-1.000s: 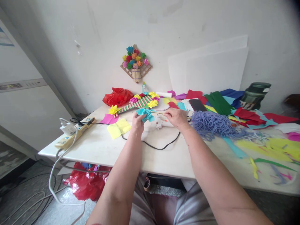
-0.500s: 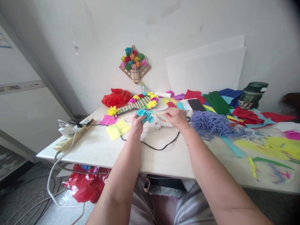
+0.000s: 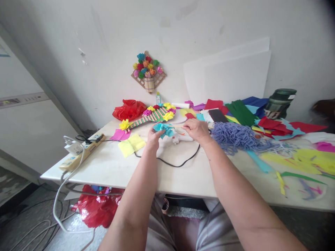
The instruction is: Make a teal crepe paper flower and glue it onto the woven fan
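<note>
Between the thumb and fingers of my left hand (image 3: 154, 135) is crumpled blue crepe paper (image 3: 165, 129). My right hand (image 3: 196, 129) is closed on a thin wooden stick (image 3: 179, 126), whose far end reaches the blue paper. Just below the stick lies a white glue gun (image 3: 180, 138), partly hidden by my right hand, with a black cord (image 3: 180, 165) looping over the table. Behind my hands rests a striped stick craft (image 3: 150, 118) in green and pink, edged with yellow, pink, red and blue paper flowers.
Yellow paper squares (image 3: 131, 144) and a power strip (image 3: 83, 153) are on the left. A red plastic bag (image 3: 129, 109) lies behind. To the right are purple yarn (image 3: 230, 135), a phone (image 3: 217, 116), coloured paper (image 3: 239, 112) and a dark green jar (image 3: 281, 104).
The blue paper has turned slightly in my left hand and looks more spread out. My right hand keeps its hold on the stick. The camera view has shifted a little.
</note>
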The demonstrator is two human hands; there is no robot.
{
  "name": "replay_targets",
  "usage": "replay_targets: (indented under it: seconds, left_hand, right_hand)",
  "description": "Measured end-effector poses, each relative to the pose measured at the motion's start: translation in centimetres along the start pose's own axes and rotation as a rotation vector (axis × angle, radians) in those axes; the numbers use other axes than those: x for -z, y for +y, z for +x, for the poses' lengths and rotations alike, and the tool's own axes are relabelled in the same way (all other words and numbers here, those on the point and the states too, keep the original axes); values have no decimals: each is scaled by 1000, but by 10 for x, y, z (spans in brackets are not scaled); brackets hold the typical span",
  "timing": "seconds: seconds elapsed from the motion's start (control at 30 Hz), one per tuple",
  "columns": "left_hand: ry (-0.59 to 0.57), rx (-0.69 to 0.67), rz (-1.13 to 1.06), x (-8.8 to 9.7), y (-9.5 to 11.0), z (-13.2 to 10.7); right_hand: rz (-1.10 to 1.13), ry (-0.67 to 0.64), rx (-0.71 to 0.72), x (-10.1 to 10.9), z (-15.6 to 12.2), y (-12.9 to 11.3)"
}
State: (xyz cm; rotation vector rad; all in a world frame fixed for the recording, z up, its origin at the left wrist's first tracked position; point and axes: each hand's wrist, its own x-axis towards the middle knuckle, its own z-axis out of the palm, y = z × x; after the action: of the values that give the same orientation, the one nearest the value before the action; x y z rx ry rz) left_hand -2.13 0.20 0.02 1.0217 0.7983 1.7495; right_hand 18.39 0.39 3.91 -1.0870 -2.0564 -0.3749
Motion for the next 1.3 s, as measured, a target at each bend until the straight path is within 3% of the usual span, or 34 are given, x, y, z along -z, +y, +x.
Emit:
replay_targets:
  seconds: [0.3,0.53,0.83,1.1,1.3]
  left_hand:
    - [65,-9,-87,-1,3,0]
    - [103,28,-188,-3,4,-1]
    - [-15,67,-143,-11,-5,-5]
    - [-81,117,-101,-18,-5,-9]
    - [-248,180,-37,-16,-1,-12]
  right_hand:
    - [48,43,-89,1,-1,4]
    - [271,-8,-363,-4,1,7]
    - [837,-198,-644,-19,4,-12]
    - [962,-85,-735,-26,3,-18]
    - [884,38,-712,-26,3,-14]
